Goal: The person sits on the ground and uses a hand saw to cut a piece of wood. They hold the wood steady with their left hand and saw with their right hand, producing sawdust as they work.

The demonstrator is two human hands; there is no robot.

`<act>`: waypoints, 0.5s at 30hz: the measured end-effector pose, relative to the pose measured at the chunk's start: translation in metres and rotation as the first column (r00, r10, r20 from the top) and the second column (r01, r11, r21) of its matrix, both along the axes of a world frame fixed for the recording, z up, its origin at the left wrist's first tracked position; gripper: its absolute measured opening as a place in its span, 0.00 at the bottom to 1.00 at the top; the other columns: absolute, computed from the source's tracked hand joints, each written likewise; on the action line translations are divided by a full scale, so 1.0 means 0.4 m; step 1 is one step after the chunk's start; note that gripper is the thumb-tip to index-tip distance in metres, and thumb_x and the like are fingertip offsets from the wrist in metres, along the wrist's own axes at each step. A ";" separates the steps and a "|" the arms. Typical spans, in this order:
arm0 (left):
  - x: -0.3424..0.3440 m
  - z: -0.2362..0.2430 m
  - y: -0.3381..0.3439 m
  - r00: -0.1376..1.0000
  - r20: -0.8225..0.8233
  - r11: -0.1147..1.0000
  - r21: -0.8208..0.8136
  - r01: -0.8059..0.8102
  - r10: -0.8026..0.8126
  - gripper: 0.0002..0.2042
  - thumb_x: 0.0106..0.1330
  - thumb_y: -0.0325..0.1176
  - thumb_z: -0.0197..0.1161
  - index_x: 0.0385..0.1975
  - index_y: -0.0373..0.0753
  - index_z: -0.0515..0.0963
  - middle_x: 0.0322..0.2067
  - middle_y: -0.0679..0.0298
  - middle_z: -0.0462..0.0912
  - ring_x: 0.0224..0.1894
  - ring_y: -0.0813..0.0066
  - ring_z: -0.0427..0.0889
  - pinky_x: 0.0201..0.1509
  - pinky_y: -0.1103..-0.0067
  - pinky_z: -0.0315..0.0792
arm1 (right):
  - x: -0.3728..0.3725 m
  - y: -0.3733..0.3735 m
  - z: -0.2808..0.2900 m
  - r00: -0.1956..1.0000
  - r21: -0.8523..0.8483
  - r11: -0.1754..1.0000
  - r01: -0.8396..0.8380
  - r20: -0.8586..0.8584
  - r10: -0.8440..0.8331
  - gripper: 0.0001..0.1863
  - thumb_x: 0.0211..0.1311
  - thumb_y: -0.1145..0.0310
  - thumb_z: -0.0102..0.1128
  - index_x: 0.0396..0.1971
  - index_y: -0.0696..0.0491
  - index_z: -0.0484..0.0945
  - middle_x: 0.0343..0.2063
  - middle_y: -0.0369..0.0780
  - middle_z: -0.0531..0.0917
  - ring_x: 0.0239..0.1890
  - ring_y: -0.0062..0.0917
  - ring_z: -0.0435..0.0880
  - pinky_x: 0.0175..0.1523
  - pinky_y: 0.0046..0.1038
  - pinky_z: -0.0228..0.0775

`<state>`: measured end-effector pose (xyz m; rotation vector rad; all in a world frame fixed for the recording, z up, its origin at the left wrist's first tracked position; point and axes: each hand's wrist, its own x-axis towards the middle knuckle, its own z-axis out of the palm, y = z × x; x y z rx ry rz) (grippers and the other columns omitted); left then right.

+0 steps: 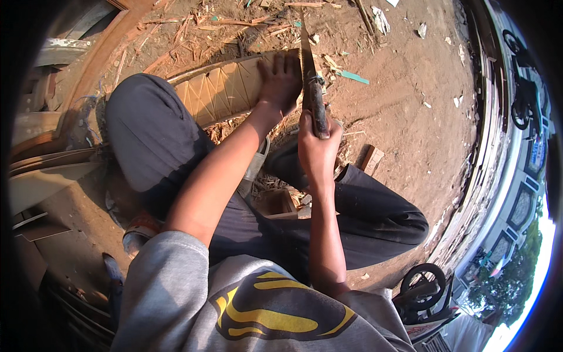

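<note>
A long pale wooden board [217,89] lies slantwise before me, zigzag lines across its face. My left hand [280,85] presses on its right part, fingers spread flat and pointing away from me. Close beside that hand, my right hand [320,132] is closed around the dark straight handle of a long knife-like tool [309,61]. Its narrow blade points away from me and tapers to a tip beyond the board. The blade lies over the board's right end; whether it cuts into the wood, I cannot tell.
Wood splinters [176,44] litter the dirt ground [404,100]. A green strip [354,77] lies right of the blade. A small wood block [372,158] sits beyond my right knee. At left stands a brown wooden frame [94,70]; long planks [487,100] run along the right.
</note>
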<state>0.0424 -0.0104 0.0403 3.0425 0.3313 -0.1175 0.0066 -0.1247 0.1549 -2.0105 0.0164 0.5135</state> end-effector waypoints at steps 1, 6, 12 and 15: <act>0.007 0.001 0.004 1.000 -0.027 0.999 -0.035 -0.009 0.008 0.37 0.50 0.34 0.64 0.62 0.29 0.60 0.61 0.49 0.61 0.66 0.47 0.57 0.57 0.38 0.56 | 0.020 0.011 0.004 1.000 0.005 1.000 0.001 -0.004 -0.001 0.13 0.61 0.69 0.55 0.20 0.60 0.71 0.13 0.33 0.68 0.19 0.14 0.63 0.25 0.26 0.58; -0.010 0.002 0.010 1.000 0.002 1.000 -0.015 -0.007 0.007 0.36 0.51 0.31 0.62 0.62 0.28 0.60 0.62 0.46 0.60 0.66 0.44 0.56 0.58 0.36 0.54 | -0.078 -0.082 0.043 0.996 0.084 0.995 0.047 -0.082 -0.040 0.11 0.62 0.72 0.54 0.21 0.61 0.72 0.16 0.31 0.69 0.21 0.11 0.64 0.26 0.22 0.58; -0.009 0.010 0.001 0.998 -0.051 0.999 -0.015 0.044 -0.045 0.32 0.52 0.29 0.60 0.60 0.27 0.62 0.62 0.45 0.60 0.66 0.41 0.56 0.59 0.35 0.53 | -0.100 -0.082 0.046 0.986 0.090 0.989 0.122 -0.122 -0.110 0.13 0.62 0.72 0.55 0.18 0.59 0.69 0.14 0.29 0.66 0.20 0.11 0.62 0.24 0.21 0.55; -0.003 -0.013 0.004 1.000 -0.009 1.000 -0.026 0.017 -0.017 0.33 0.52 0.32 0.62 0.60 0.30 0.63 0.62 0.47 0.60 0.67 0.42 0.54 0.58 0.36 0.54 | -0.014 0.007 -0.021 0.996 0.066 0.998 0.020 0.080 -0.025 0.10 0.61 0.72 0.55 0.22 0.60 0.72 0.15 0.31 0.68 0.20 0.13 0.62 0.24 0.24 0.56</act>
